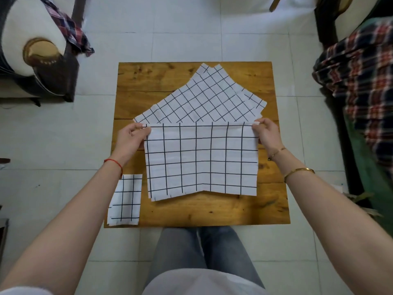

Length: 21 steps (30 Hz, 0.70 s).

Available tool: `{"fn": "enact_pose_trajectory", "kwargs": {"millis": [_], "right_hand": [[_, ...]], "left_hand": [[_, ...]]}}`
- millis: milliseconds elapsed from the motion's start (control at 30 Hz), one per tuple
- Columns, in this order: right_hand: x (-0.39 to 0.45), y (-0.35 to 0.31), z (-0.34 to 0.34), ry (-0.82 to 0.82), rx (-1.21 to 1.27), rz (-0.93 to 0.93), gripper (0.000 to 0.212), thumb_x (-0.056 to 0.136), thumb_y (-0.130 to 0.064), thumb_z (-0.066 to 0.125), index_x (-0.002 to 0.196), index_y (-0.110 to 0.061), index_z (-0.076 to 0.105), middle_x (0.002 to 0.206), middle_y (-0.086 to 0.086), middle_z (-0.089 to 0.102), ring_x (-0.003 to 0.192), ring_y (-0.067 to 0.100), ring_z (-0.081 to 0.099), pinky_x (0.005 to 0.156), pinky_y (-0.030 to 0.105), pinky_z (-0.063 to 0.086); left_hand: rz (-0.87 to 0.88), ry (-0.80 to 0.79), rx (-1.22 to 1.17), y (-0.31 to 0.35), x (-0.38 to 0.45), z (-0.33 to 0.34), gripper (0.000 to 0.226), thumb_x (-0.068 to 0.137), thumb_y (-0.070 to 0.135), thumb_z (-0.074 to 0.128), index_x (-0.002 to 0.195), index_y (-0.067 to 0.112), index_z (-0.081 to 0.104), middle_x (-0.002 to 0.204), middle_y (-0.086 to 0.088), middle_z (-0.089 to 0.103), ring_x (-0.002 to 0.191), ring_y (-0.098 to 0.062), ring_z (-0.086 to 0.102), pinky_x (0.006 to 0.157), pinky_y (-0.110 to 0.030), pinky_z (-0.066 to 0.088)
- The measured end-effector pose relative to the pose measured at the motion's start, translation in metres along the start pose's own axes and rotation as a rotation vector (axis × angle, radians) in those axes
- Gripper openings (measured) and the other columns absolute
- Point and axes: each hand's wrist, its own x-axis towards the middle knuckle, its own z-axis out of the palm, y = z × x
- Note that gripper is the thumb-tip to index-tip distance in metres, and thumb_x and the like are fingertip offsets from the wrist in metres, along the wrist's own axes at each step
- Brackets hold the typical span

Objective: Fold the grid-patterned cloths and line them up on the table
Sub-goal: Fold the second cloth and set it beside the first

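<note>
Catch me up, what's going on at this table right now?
A person is folding grid cloths. The left hand and right hand pinch the far corners of a cloth over the wooden table. A finished folded cloth sits at the near left corner; unfolded cloths wait behind.

Three white black-gridded cloths (201, 160) (one folded (125, 201)) on table (212, 211)

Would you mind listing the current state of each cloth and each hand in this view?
Held cloth: folded over, far corners pinched.
Small cloth: folded small, flat at the table's near left corner.
Far cloth: spread out, lying askew.
Left hand: pinches the left corner.
Right hand: pinches the right corner.
</note>
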Motion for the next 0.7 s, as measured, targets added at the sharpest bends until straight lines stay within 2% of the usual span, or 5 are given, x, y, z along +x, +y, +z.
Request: {"fn": "enact_pose_trajectory", "kwargs": {"millis": [133,233,433,533,700], "right_hand": [[0.017,0.020,0.020,0.046,-0.074,0.022,0.017,0.091,0.000,0.045,0.104,-0.007,0.053,0.060,-0.002,0.035,0.037,-0.001,0.034,0.039,0.010,0.028],[0.039,0.040,0.037,0.071,-0.124,0.085,0.027,0.090,0.001,0.046,0.116,-0.003,0.053,0.070,-0.003,0.037,0.048,-0.001,0.038,0.042,0.009,0.034],[0.073,0.071,0.073,0.054,-0.317,0.102,0.044,0.088,-0.006,0.053,0.131,-0.007,0.043,0.116,0.007,0.050,0.103,0.021,0.053,0.091,0.032,0.048],[0.077,0.080,0.088,0.097,-0.484,0.009,0.050,0.084,-0.005,0.051,0.133,-0.003,0.043,0.134,0.017,0.045,0.125,0.029,0.041,0.108,0.038,0.035],[0.074,0.076,0.123,0.061,-0.803,-0.357,0.045,0.080,-0.008,0.046,0.123,0.001,0.052,0.129,0.019,0.050,0.123,0.037,0.040,0.110,0.038,0.027]], "left_hand": [[-0.060,-0.012,0.006,-0.027,0.023,0.013,0.026,0.089,0.019,0.068,0.111,0.013,0.056,0.074,0.004,0.062,0.075,-0.007,0.059,0.087,-0.027,0.049],[-0.078,-0.055,0.019,-0.045,0.043,0.021,0.029,0.090,0.016,0.066,0.117,0.015,0.057,0.077,0.004,0.063,0.079,-0.005,0.060,0.083,-0.020,0.050],[-0.088,-0.092,0.076,-0.069,0.074,0.042,0.042,0.092,0.011,0.062,0.131,0.017,0.048,0.091,0.007,0.054,0.083,-0.005,0.054,0.067,-0.008,0.048],[0.034,-0.119,0.298,-0.082,0.079,0.046,0.047,0.093,0.015,0.061,0.138,0.016,0.045,0.127,-0.002,0.052,0.115,-0.010,0.049,0.091,-0.018,0.046],[0.329,-0.077,0.690,-0.097,0.081,0.053,0.056,0.091,0.013,0.059,0.143,0.007,0.040,0.150,-0.011,0.035,0.140,-0.024,0.030,0.117,-0.038,0.026]]}}
